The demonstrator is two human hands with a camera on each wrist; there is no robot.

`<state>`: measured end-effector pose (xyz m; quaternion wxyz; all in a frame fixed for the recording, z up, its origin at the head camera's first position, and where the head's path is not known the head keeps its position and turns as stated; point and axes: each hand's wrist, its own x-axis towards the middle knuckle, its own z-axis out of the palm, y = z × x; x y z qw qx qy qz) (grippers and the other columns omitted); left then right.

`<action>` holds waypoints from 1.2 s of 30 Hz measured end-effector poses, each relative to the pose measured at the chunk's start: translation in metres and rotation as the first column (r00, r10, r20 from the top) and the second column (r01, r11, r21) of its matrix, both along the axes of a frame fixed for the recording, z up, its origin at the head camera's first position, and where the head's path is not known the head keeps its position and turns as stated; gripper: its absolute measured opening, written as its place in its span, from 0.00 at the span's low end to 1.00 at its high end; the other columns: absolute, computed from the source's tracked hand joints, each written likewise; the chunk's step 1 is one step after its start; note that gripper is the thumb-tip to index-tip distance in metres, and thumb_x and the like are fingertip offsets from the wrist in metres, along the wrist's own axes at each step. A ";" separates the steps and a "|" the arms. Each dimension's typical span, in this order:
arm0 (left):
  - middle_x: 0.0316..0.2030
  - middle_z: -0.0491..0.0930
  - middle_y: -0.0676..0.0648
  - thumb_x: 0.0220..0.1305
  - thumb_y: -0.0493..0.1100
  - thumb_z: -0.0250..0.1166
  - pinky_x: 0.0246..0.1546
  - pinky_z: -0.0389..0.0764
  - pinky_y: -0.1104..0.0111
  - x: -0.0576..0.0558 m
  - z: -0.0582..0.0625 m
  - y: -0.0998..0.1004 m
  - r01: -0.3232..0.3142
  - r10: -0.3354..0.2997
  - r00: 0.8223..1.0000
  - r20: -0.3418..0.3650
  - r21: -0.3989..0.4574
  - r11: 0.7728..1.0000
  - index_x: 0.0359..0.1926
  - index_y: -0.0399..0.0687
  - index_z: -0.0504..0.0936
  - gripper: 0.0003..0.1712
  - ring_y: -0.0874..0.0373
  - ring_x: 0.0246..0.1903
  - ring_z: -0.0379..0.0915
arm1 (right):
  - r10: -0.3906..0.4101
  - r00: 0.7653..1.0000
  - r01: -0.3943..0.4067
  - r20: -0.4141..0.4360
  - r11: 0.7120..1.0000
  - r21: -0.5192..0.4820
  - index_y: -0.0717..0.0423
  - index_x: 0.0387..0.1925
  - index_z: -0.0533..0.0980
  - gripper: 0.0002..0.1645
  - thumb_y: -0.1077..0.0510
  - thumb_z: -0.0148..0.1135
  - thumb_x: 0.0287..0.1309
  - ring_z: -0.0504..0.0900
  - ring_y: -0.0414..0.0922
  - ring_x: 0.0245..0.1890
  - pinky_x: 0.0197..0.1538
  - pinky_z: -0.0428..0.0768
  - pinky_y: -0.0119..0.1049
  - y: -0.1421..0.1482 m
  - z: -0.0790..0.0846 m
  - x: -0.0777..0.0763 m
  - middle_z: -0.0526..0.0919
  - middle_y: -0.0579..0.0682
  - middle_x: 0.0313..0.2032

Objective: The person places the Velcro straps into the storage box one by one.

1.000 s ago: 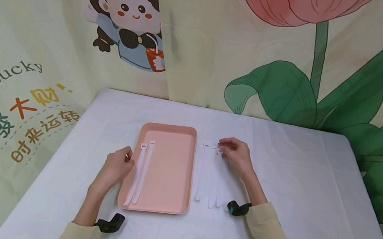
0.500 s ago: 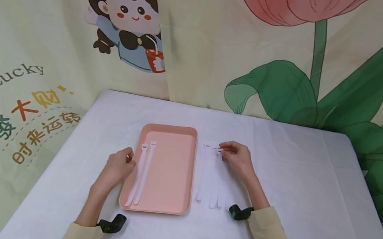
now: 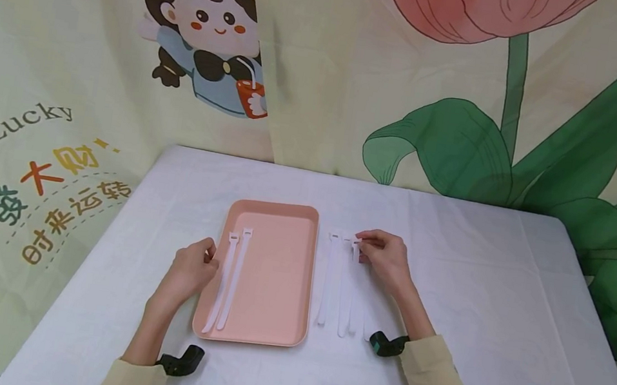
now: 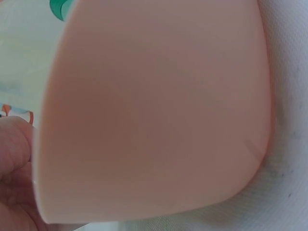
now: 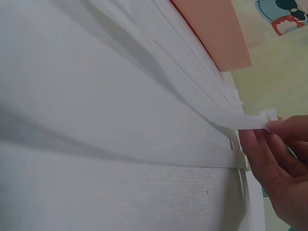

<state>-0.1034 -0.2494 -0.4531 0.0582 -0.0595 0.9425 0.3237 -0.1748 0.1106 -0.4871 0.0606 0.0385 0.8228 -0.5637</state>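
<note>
A pink tray (image 3: 273, 279) lies on the table, with two white cable ties (image 3: 234, 280) side by side near its left edge. My left hand (image 3: 190, 271) grips the tray's left rim with curled fingers; the tray wall hides part of the fingers in the left wrist view. To the right of the tray, several more white cable ties (image 3: 327, 286) lie lengthwise on the cloth. My right hand (image 3: 384, 258) pinches the slotted head end of one cable tie (image 5: 240, 121) between thumb and fingers. That end is raised off the cloth, and its strip slopes down toward the table.
A white cloth (image 3: 502, 322) covers the table. Behind it hangs a printed backdrop (image 3: 323, 77) with a cartoon figure and a large flower. Each wrist carries a black camera (image 3: 182, 361).
My right hand has the cable tie's head end slightly more lifted than before. My left hand and the tray stay put; the head view shifts a little.
</note>
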 end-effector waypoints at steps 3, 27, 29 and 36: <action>0.21 0.73 0.46 0.65 0.31 0.53 0.21 0.68 0.67 0.000 0.000 -0.001 0.002 -0.002 1.000 0.004 0.000 1.000 0.33 0.38 0.71 0.03 0.56 0.21 0.69 | -0.019 1.000 0.019 -0.009 1.000 -0.004 0.58 0.51 0.83 0.13 0.62 0.62 0.68 0.84 0.48 0.34 0.41 0.86 0.35 0.001 0.001 0.000 0.86 0.57 0.44; 0.31 0.82 0.38 0.65 0.34 0.56 0.26 0.74 0.66 0.001 0.008 0.000 -0.006 0.007 0.999 0.036 -0.024 1.000 0.38 0.33 0.77 0.07 0.52 0.27 0.76 | -0.006 1.000 0.005 -0.018 0.994 -0.106 0.59 0.54 0.82 0.14 0.61 0.62 0.69 0.86 0.51 0.41 0.39 0.87 0.38 0.009 0.029 0.002 0.85 0.59 0.47; 0.31 0.82 0.38 0.65 0.34 0.56 0.25 0.74 0.66 0.001 0.008 0.000 -0.002 0.003 1.000 0.028 -0.022 1.000 0.38 0.33 0.77 0.07 0.52 0.27 0.76 | -0.003 1.000 -0.001 -0.031 0.994 -0.108 0.60 0.53 0.82 0.14 0.61 0.62 0.68 0.86 0.52 0.41 0.39 0.87 0.38 0.010 0.032 0.003 0.85 0.59 0.46; 0.29 0.81 0.39 0.66 0.34 0.56 0.24 0.73 0.66 0.000 0.008 0.002 -0.007 0.007 0.999 0.031 -0.022 1.000 0.37 0.33 0.77 0.06 0.53 0.25 0.75 | 0.014 0.999 -0.019 -0.042 0.993 -0.114 0.61 0.54 0.82 0.15 0.62 0.63 0.69 0.86 0.57 0.46 0.38 0.87 0.39 0.009 0.044 0.007 0.84 0.60 0.46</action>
